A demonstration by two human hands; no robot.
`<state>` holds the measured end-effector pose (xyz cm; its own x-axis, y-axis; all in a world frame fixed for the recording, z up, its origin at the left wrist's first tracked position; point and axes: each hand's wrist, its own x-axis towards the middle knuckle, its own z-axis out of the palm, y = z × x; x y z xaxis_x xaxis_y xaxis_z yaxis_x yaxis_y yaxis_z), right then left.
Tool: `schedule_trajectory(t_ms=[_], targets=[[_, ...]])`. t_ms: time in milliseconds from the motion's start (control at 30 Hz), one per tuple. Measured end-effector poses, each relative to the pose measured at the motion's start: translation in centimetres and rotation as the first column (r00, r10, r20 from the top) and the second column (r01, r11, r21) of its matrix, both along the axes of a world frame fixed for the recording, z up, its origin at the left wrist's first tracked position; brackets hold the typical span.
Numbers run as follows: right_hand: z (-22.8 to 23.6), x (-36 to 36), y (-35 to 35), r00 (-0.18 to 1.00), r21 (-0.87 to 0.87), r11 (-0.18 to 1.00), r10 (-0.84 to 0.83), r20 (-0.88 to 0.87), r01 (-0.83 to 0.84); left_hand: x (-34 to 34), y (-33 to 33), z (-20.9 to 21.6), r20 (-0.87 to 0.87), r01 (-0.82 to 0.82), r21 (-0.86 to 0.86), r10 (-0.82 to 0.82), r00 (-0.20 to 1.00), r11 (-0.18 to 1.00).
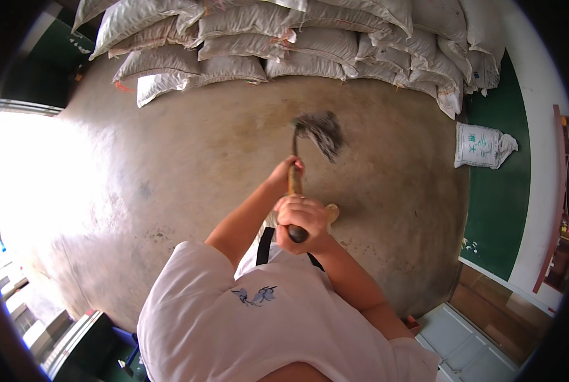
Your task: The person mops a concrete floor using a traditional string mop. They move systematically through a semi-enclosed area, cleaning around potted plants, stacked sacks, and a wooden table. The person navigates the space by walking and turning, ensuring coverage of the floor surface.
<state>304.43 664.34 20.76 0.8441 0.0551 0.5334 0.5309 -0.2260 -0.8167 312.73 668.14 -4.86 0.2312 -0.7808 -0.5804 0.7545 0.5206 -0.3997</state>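
Note:
Both my hands are wrapped around the wooden handle of a mop (324, 132). My right hand (302, 215) grips it near the top, with the dark rounded handle end poking out below the fingers. Farther along the shaft, my left hand (287, 173) is closed around it. The mop's grey, stringy head lies out in front of me on the brown concrete floor (201, 153), slightly blurred. Its strands spread to the right of the shaft. Part of a shoe (333, 212) shows just right of my hands.
White woven sacks (243, 48) are stacked several layers high along the far side. One printed sack (485, 146) rests by the green lower wall (497, 210) at right. Bright light enters through an opening (36, 172) at left. A pale cabinet (466, 340) stands near right.

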Motion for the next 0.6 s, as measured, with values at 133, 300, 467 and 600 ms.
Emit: schedule_trajectory(t_ms=[133, 300, 467, 600], targets=[[-0.4, 1.3, 5.4, 0.978, 0.007, 0.978, 0.208, -0.016, -0.208, 1.9, 10.2, -1.4, 0.119, -0.272, 0.051, 0.264, 0.957, 0.961], [-2.6, 1.1, 7.6, 0.923, 0.112, 0.931, 0.360, -0.135, -0.347, 1.3, 17.7, -3.3, 0.224, -0.477, 0.101, 0.448, 0.866, 0.873], [-5.7, -1.1, 5.1, 0.935, 0.404, 0.895, 0.290, -0.202, -0.190, -1.4, 17.6, -2.4, 0.308, -0.512, 0.358, 0.419, 0.854, 0.781], [-8.1, -3.3, 1.3, 0.939, 0.629, 0.777, 0.222, -0.262, -0.008, -4.3, 15.5, -4.4, 0.352, -0.372, 0.499, 0.209, 0.912, 0.783]])
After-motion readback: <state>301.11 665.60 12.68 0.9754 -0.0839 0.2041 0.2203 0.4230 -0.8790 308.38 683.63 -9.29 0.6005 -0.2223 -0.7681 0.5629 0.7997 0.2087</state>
